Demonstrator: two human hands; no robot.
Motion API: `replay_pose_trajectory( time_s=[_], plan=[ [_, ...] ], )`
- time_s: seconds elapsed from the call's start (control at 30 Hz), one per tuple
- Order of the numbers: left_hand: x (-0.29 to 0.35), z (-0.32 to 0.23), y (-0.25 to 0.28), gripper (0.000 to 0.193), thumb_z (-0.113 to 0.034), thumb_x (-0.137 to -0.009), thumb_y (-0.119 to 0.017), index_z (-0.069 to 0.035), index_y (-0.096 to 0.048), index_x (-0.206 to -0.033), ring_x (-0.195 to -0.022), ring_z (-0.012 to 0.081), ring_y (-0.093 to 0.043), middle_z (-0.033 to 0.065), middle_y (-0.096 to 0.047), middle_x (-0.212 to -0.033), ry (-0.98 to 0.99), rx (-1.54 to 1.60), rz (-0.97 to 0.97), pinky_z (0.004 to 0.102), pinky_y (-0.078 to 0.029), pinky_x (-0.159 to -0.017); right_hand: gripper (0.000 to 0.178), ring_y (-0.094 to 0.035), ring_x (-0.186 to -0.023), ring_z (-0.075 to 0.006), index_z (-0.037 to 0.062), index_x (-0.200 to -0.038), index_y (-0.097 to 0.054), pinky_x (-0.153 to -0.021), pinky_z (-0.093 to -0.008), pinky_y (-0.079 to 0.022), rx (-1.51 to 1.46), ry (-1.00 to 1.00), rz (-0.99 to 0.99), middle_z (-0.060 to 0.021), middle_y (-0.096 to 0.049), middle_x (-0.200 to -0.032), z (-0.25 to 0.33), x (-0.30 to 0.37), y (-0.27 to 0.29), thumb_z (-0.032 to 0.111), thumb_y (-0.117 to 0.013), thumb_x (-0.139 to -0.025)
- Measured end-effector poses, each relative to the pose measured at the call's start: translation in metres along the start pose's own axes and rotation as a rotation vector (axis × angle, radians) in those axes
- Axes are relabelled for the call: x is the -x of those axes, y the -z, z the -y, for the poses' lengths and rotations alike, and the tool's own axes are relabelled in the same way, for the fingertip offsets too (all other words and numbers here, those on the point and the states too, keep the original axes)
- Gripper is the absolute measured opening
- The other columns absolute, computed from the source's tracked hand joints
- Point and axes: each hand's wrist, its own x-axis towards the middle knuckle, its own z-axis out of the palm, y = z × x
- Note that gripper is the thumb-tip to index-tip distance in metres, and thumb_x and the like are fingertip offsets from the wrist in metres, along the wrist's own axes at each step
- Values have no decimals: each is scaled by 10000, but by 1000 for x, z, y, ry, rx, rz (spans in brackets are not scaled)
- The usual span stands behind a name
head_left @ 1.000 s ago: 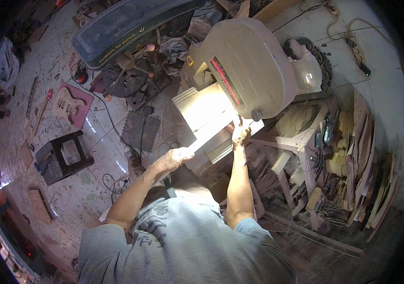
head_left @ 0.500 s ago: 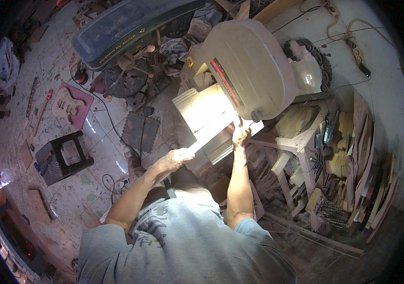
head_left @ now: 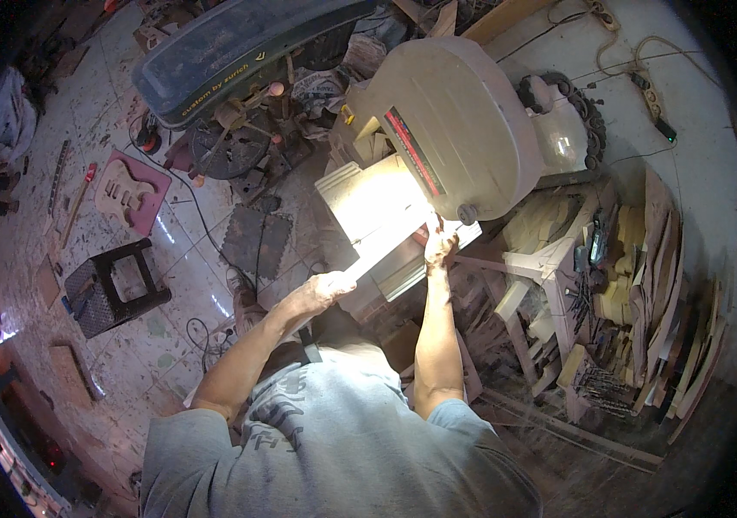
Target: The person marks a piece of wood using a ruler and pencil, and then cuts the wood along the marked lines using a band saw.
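1. Hands first: the left hand (head_left: 327,289) is curled closed over the near end of a long pale wood strip (head_left: 385,252), knuckles up, at the front corner of the saw table (head_left: 364,203). The right hand (head_left: 440,246) sits at the far end of the strip, fingers closed around or pressed against it right beside the spot under the saw's round housing (head_left: 459,125) where the blade would run. How tightly that hand grips cannot be told from here.

2. Doing this well, as I judge it: keep the strip flat on the table and feed it slowly and evenly, pushing from the left hand while the right only steers. The right fingers look very near the cutting point, so they should stay off to the side of the cut line, never in front of it.

3. Stance matters too. Both forearms reach out straight from the body, which looks steady; leaning further over the table would cost control.

4. Looks of the strip: thin, narrow, long and straight, light-coloured wood, brightly lit by the lamp over the table so that its grain is washed out. It lies slanting across the front edge of the table, from the left hand up to the right hand.

5. Around it: wood offcuts (head_left: 636,285) are stacked to the right, a black stool (head_left: 113,289) stands on the tiled floor to the left, and a guitar-shaped template (head_left: 126,192) lies beyond it.
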Motion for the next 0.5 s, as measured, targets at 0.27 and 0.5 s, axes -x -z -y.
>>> replay_pose_trajectory(
  time_s=[0.27, 0.5],
  plan=[
    [-3, 11, -7, 412, -387, -929, -550, -13, -599, -1094, -762, 185, -540, 87, -614, -866, -89, 109, -90, 321, -448, -701, 376, -567, -1025, -374, 6, -1092, -667, -897, -439, -449, -15, -34, 26, -274, -607, -1087, 8, -4, 8, 329, -568, -927],
    [-6, 19, -10, 392, -369, -933, -549, -15, -599, -1094, -755, 180, -544, 86, -617, -869, -95, 118, -87, 315, -449, -697, 368, -560, -1028, -366, 27, -1121, -653, -905, -441, -442, -33, -49, 40, -266, -602, -1089, 8, -5, 8, 328, -560, -930]
  ],
)
